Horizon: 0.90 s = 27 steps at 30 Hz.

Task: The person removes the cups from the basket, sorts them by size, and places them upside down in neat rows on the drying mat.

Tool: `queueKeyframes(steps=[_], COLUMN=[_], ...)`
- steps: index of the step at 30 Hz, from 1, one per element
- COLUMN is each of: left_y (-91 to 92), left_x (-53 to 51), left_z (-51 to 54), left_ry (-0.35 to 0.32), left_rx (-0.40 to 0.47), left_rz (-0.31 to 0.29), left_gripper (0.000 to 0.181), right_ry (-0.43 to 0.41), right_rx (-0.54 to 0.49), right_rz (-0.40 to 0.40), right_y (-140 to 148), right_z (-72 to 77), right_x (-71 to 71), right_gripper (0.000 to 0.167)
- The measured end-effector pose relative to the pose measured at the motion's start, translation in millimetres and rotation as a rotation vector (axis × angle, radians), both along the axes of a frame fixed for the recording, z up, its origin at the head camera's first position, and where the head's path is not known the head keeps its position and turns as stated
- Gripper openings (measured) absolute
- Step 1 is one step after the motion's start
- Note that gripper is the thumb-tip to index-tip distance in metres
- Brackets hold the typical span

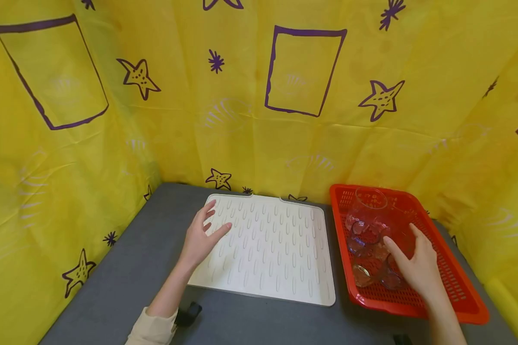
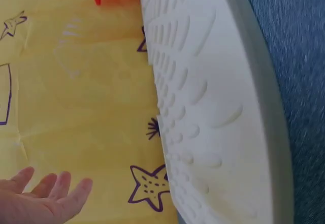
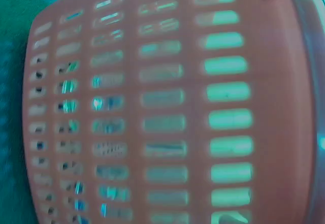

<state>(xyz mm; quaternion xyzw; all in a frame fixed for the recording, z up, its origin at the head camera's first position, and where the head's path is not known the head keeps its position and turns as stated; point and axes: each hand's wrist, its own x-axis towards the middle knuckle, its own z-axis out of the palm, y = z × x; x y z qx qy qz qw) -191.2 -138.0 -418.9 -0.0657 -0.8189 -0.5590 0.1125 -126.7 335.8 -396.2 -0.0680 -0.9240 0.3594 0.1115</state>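
Observation:
My left hand (image 1: 202, 241) hovers by the left edge of a white ribbed draining mat (image 1: 263, 244), thumb and fingers spread with nothing between them. The left wrist view shows its fingers (image 2: 63, 196) loosely extended beside the mat (image 2: 223, 82). Over the right part of a red plastic basket (image 1: 475, 314) is my right hand (image 1: 420, 268), its thumb and index finger apart; no held thing shows. Inside the basket lie a clear drinking glass (image 1: 371, 199) and several tinted transparent pieces, including an amber one (image 1: 362, 275). In the right wrist view the slotted basket wall (image 3: 193, 107) hides that hand.
The mat and basket stand side by side on a dark grey tabletop (image 1: 121, 287). Yellow cloth (image 1: 241, 134) with purple stars and frames hangs behind and along both sides. A small black object (image 1: 188, 314) sits by my left sleeve.

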Motion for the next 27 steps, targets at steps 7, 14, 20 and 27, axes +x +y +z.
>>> queueKeyframes(steps=[7, 14, 20, 27], left_y=[2.7, 3.8, 5.6, 9.0], left_x=[8.1, 15.6, 21.3, 28.1], left_z=[-1.5, -3.8, -11.6, -17.6], left_ry=[-0.098, -0.182, -0.244, -0.250], left_rx=[0.264, 0.336, 0.390, 0.392], left_rz=[-0.129, -0.197, -0.232, -0.264], left_gripper=[0.065, 0.063, 0.062, 0.058], right_ry=[-0.125, -0.125, -0.172, -0.135], right_rx=[0.040, 0.101, 0.145, 0.178], right_rz=[0.000, 0.044, 0.105, 0.197], right_y=[15.1, 27.1, 34.8, 40.2], right_z=[-4.4, -11.0, -13.7, -18.2], right_x=[9.9, 16.9, 18.7, 16.1], right_gripper=[0.103, 0.106, 0.114, 0.110])
